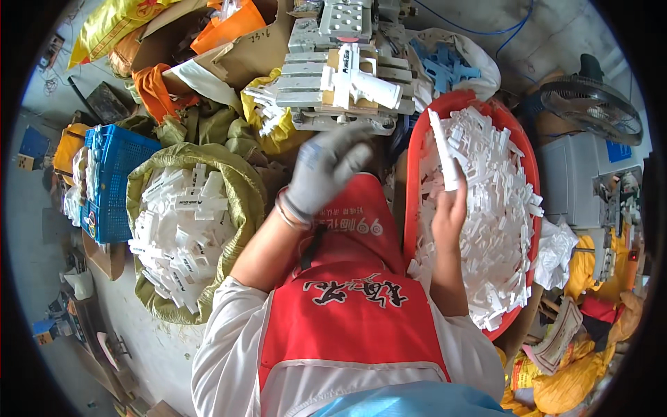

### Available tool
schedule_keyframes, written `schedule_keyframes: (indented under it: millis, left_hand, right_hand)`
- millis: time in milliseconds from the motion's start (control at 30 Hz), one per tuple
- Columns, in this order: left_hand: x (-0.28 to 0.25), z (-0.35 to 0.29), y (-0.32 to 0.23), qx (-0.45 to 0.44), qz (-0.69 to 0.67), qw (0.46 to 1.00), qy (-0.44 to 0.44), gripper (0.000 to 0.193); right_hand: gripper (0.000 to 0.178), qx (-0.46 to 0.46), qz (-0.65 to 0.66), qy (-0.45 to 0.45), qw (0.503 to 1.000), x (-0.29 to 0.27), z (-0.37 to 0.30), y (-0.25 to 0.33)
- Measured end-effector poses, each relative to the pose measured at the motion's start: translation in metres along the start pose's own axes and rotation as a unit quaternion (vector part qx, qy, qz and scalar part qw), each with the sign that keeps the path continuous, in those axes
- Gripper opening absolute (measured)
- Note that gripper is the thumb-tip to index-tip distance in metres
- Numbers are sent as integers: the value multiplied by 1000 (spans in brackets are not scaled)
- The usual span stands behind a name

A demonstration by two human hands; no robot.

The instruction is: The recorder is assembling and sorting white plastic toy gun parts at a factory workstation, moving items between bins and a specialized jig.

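Note:
My left hand (323, 170), in a grey glove, is held over my red apron (347, 313), just in front of the machine. Its fingers are stretched out, thumb apart, and nothing shows in them. My bare right hand (448, 212) is closed on the lower end of a slim white plastic piece (442, 149), held upright over the left side of a red tub (415, 167). Many loose white plastic parts (486, 215) fill that tub. On the machine's bed (306, 94) lies a white toy pistol part (365, 83) with dark printing along its barrel.
An olive woven sack (240, 181) to my left holds white printed parts. Behind it stand a blue crate (114, 181) and a cardboard box (243, 55). Blue toy parts (445, 66) sit in a white bag. A black fan (590, 104) stands at the far right.

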State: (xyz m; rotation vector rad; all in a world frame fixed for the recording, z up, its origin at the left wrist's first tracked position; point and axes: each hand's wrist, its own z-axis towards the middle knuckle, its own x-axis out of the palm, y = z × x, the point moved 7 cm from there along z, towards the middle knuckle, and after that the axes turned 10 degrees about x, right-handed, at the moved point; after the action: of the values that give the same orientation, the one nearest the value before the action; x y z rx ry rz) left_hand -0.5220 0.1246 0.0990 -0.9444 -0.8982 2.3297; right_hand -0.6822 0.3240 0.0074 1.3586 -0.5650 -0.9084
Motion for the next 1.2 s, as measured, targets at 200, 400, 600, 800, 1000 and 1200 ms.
schedule_keyframes:
  millis: [200, 400, 600, 800, 1000, 1200]
  left_hand:
    - [-60, 49, 43, 133, 310, 941, -36, 35]
    - [-60, 74, 81, 53, 194, 973, 112, 45]
    - [-99, 58, 67, 81, 116, 980, -143, 29]
    - [-142, -14, 68, -29, 70, 959, -272, 24]
    - [-143, -61, 66, -102, 9, 949, -299, 25]
    - [-156, -95, 50, -37, 176, 945, -273, 26]
  right_hand:
    - [38, 79, 323, 82, 939, -6, 17, -17]
    - [42, 77, 298, 104, 946, -3, 43, 2]
    - [43, -76, 45, 105, 991, 46, 104, 74]
    - [44, -307, -244, 137, 910, 112, 111, 112]
    - [43, -314, -389, 170, 849, 131, 107, 117]
    - [28, -337, -277, 62, 898, 75, 84, 115]
